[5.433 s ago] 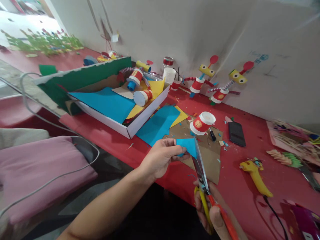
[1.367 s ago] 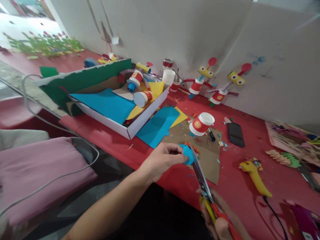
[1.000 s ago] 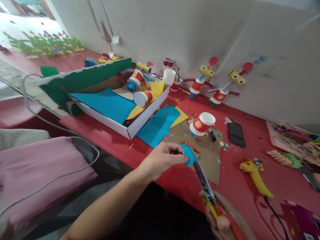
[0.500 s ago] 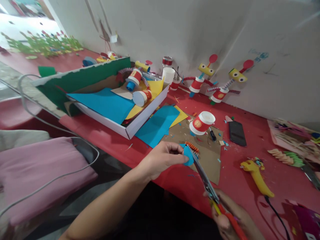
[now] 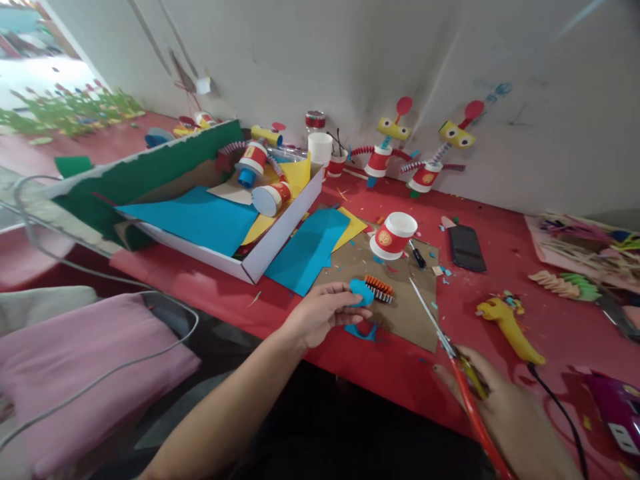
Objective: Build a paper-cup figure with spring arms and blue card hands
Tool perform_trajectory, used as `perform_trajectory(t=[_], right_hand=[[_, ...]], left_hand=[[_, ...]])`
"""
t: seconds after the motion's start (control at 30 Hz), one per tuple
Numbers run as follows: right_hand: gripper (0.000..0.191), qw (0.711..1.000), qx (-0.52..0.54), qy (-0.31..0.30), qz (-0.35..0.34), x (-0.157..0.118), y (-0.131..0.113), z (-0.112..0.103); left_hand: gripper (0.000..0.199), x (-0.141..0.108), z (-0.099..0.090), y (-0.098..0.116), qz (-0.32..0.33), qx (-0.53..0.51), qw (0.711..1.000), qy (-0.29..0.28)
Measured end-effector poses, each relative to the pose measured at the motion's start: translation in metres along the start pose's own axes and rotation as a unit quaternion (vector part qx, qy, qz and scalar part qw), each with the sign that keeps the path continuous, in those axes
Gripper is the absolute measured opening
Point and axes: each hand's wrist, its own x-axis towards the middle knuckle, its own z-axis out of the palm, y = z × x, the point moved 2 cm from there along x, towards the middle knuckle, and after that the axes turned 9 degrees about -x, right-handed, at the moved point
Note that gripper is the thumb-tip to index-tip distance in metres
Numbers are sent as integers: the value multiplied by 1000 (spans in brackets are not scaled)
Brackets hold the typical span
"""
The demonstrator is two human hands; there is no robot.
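Between the thumb and fingers of my left hand (image 5: 327, 312) is a small rounded blue paper piece (image 5: 361, 291). My right hand (image 5: 500, 393) grips a pair of scissors (image 5: 440, 333) with red and yellow handles, its blades pointing away from me and apart from the paper. Just below my left fingers lies a curved blue paper offcut (image 5: 361, 332). Beside the blue piece, orange and striped folded paper strips (image 5: 381, 289) rest on a brown cardboard sheet (image 5: 415, 320). A red-and-white paper cup body (image 5: 394, 236) stands behind them.
A white-and-green box (image 5: 285, 233) holds coloured paper and cup figures. Two finished-looking cup robots (image 5: 380, 160) lean by the wall. A phone (image 5: 467, 248), a yellow glue gun (image 5: 513, 330) with a cord, and a black-handled tool (image 5: 417, 255) lie on the red table (image 5: 320, 360).
The scissors have moved away from the blue paper toward the right. A curved offcut now lies below my left hand, and the paper piece is smaller and rounder. The view has shifted slightly.
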Motion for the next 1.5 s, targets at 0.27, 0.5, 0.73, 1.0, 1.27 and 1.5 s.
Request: perform_trajectory(t=[0.27, 0.5, 0.73, 1.0, 1.27, 1.5], right_hand=[[49, 997, -72, 40, -10, 20, 32, 14], [51, 998, -53, 15, 34, 31, 42, 16], [43, 996, -77, 44, 23, 39, 42, 20], [44, 987, -111, 116, -5, 41, 51, 22], [52, 985, 164, 32, -51, 1, 28, 11], [47, 976, 184, 38, -112, -21, -1, 4]], left_hand=[[36, 11, -7, -1, -46, -70, 996, 12], [20, 9, -5, -1, -32, -34, 999, 25], [15, 10, -1, -3, 44, 68, 996, 34], [15, 2, 3, -12, 79, 274, 958, -32], [22, -1, 12, -14, 29, 169, 985, -5], [29, -7, 18, -14, 19, 131, 991, -2]])
